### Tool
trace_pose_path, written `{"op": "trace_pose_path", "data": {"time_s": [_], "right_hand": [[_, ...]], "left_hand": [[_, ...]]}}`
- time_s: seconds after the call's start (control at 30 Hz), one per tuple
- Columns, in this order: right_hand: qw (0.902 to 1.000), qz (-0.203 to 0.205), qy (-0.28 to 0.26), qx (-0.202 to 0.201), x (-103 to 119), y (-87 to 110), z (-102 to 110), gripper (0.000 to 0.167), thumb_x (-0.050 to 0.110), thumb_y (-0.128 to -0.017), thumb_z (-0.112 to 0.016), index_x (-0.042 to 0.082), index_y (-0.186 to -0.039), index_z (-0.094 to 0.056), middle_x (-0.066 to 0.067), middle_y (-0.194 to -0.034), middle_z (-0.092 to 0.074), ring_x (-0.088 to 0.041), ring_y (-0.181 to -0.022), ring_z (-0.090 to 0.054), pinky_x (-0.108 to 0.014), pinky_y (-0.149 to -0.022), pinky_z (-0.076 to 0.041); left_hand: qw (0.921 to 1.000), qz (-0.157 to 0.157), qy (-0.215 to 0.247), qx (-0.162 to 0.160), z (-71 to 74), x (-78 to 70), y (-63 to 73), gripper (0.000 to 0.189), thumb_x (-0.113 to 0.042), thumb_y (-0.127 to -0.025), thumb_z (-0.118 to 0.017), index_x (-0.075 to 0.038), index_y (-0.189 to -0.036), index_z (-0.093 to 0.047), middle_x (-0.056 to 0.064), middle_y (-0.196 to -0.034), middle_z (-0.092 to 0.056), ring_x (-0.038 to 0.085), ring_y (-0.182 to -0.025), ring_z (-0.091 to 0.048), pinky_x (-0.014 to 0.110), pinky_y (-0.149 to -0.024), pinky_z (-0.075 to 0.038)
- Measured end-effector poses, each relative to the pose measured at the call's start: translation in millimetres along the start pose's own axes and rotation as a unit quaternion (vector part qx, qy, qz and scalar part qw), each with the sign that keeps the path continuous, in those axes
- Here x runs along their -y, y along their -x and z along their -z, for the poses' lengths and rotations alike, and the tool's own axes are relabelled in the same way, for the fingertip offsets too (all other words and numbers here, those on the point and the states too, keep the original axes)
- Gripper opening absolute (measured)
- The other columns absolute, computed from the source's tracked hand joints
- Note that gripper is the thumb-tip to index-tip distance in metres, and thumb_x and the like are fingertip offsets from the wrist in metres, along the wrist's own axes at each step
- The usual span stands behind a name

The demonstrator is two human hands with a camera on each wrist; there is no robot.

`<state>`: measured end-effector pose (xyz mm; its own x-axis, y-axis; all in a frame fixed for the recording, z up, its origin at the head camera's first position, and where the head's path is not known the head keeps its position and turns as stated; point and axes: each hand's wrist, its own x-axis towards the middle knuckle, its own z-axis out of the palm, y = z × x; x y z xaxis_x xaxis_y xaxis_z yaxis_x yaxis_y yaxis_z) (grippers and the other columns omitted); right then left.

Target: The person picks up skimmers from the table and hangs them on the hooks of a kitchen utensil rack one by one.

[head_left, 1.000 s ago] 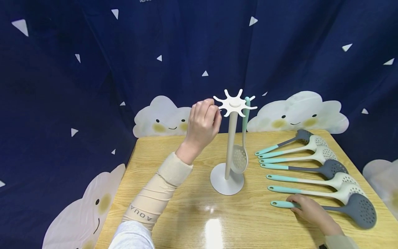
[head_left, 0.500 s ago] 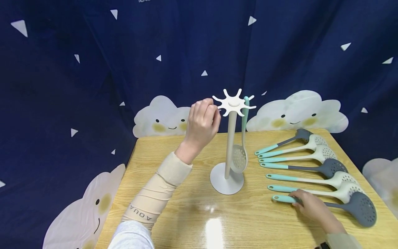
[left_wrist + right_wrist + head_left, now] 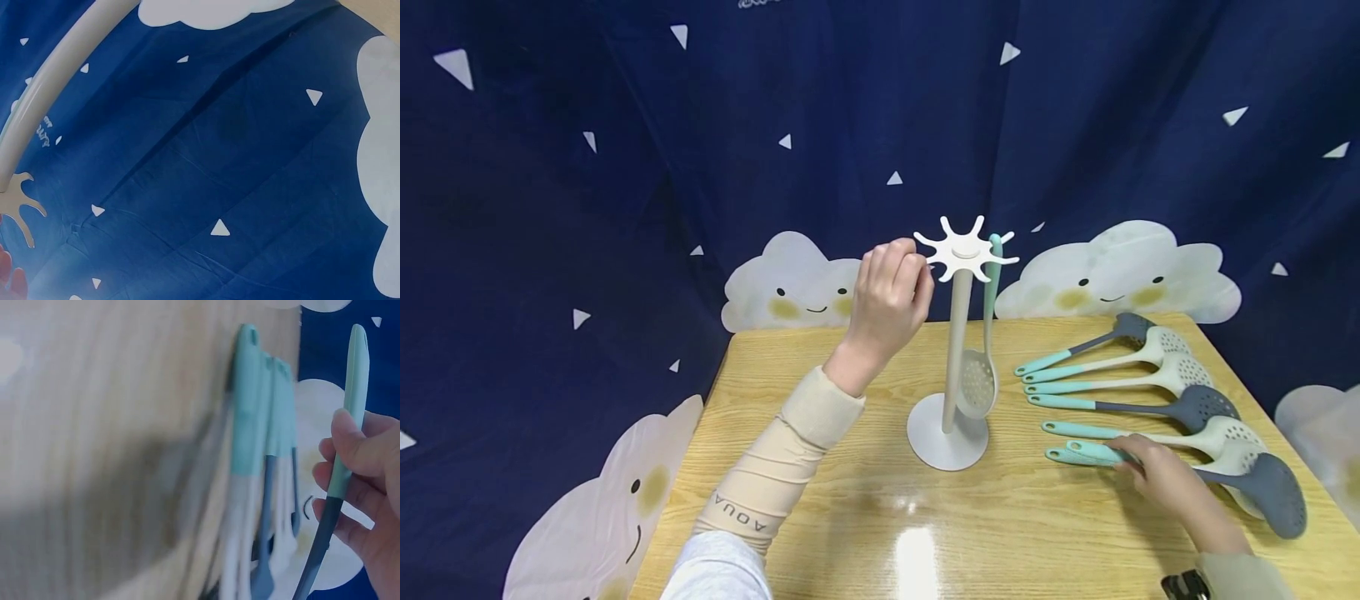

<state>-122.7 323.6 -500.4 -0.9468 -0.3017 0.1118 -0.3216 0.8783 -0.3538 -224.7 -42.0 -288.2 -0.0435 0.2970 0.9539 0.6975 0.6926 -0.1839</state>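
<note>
Head view: near the right edge of the table (image 3: 992,533), the right hand (image 3: 1165,477) grips a dark grey skimmer (image 3: 1276,496) by its mint handle, which sits apart from the other handles in the right wrist view. It overlaps a pale utensil (image 3: 1063,457) lying beneath; whether their heads touch, I cannot tell. Five more mint-handled utensils (image 3: 1206,407) lie in a row beyond, toward the far right corner. Nearer the middle stands an upright rack (image 3: 957,350) – a perforated pale spoon (image 3: 977,383) hangs on its right side. The left hand (image 3: 891,287), fingers curled, is at the rack's prongs – whether it pinches one is hidden. Past the far edge hangs a navy curtain (image 3: 842,108).
</note>
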Motion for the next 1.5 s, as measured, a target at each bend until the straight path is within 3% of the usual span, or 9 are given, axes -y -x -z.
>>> {"op": "trace_pose_path", "data": {"time_s": [0.13,0.37,0.53,0.63,0.73,0.87,1.03,1.27,1.5], "right_hand": [[0.9988,0.011,0.013,-0.046,4.5,-4.7,9.9,0.03,-0.004,-0.074,-0.068,-0.002,-0.104,-0.062,-0.018,-0.094,-0.062,-0.03,-0.074,-0.062,-0.033,-0.053,-0.047],[0.9937,0.027,0.008,-0.108,23.7,-18.2,32.9,0.036,-0.006,-0.073,-0.068,0.0,-0.108,-0.06,-0.02,-0.094,-0.061,-0.033,-0.072,-0.061,-0.034,-0.05,-0.044],[0.9792,0.075,0.009,-0.188,40.2,-29.2,50.4,0.041,-0.01,-0.067,-0.071,0.002,-0.105,-0.061,-0.016,-0.093,-0.062,-0.017,-0.061,-0.055,-0.028,-0.046,-0.039],[0.9704,0.097,-0.002,-0.221,51.1,-35.4,60.6,0.044,-0.013,-0.065,-0.071,0.003,-0.104,-0.062,-0.013,-0.091,-0.062,-0.005,-0.053,-0.041,-0.021,-0.044,-0.032],[0.9606,0.122,-0.018,-0.249,61.1,-41.5,68.7,0.045,-0.016,-0.061,-0.072,0.001,-0.102,-0.064,-0.012,-0.09,-0.062,-0.006,-0.057,-0.046,-0.017,-0.046,-0.032],[0.9544,0.131,-0.03,-0.267,71.8,-47.6,75.4,0.045,-0.016,-0.06,-0.073,0.001,-0.1,-0.065,-0.01,-0.091,-0.064,-0.016,-0.073,-0.056,-0.016,-0.055,-0.037],[0.9509,0.137,-0.048,-0.273,81.0,-54.4,79.8,0.043,-0.015,-0.062,-0.073,0.002,-0.101,-0.066,-0.008,-0.09,-0.065,-0.01,-0.079,-0.056,-0.012,-0.061,-0.039],[0.943,0.15,-0.101,-0.28,94.2,-63.8,86.0,0.043,-0.018,-0.063,-0.07,-0.001,-0.103,-0.064,-0.008,-0.087,-0.062,0.0,-0.062,-0.047,-0.01,-0.051,-0.037],[0.9345,0.141,-0.125,-0.302,109.3,-73.9,93.9,0.038,-0.017,-0.065,-0.07,-0.004,-0.1,-0.064,-0.009,-0.082,-0.061,0.009,-0.076,-0.047,-0.003,-0.067,-0.041]], "left_hand": [[1.0,0.0,-0.001,0.002,0.2,0.0,0.1,0.007,0.004,-0.077,-0.054,-0.001,-0.077,-0.049,0.013,-0.088,-0.053,0.027,-0.074,-0.048,0.034,-0.065,-0.041],[1.0,0.001,-0.005,0.001,0.9,-0.1,0.9,0.007,0.004,-0.077,-0.054,-0.001,-0.076,-0.049,0.013,-0.088,-0.053,0.027,-0.075,-0.049,0.035,-0.066,-0.042],[1.0,0.002,-0.003,0.0,0.5,0.0,0.8,0.007,0.004,-0.077,-0.054,-0.001,-0.077,-0.049,0.013,-0.088,-0.053,0.028,-0.075,-0.049,0.035,-0.066,-0.042],[1.0,0.001,-0.002,0.0,0.4,-0.1,0.6,0.007,0.004,-0.077,-0.054,-0.001,-0.077,-0.049,0.013,-0.088,-0.053,0.028,-0.075,-0.049,0.035,-0.066,-0.042],[1.0,0.0,-0.003,-0.001,0.4,-0.2,0.6,0.007,0.004,-0.077,-0.054,-0.001,-0.077,-0.049,0.013,-0.088,-0.053,0.027,-0.075,-0.049,0.035,-0.066,-0.042],[1.0,0.0,-0.006,-0.001,0.3,-0.1,1.0,0.007,0.004,-0.077,-0.054,-0.001,-0.077,-0.049,0.013,-0.088,-0.053,0.027,-0.075,-0.049,0.034,-0.066,-0.042],[1.0,0.0,-0.007,0.0,0.3,-0.2,1.0,0.007,0.004,-0.077,-0.054,-0.001,-0.077,-0.049,0.013,-0.088,-0.053,0.027,-0.075,-0.049,0.034,-0.065,-0.041],[1.0,0.0,-0.005,0.0,0.5,-0.3,0.5,0.007,0.004,-0.077,-0.054,-0.001,-0.077,-0.049,0.013,-0.088,-0.053,0.027,-0.075,-0.049,0.034,-0.065,-0.041],[1.0,0.0,-0.007,0.0,0.4,-0.1,0.3,0.007,0.003,-0.078,-0.054,-0.001,-0.077,-0.049,0.013,-0.089,-0.054,0.027,-0.075,-0.049,0.034,-0.066,-0.041]]}}
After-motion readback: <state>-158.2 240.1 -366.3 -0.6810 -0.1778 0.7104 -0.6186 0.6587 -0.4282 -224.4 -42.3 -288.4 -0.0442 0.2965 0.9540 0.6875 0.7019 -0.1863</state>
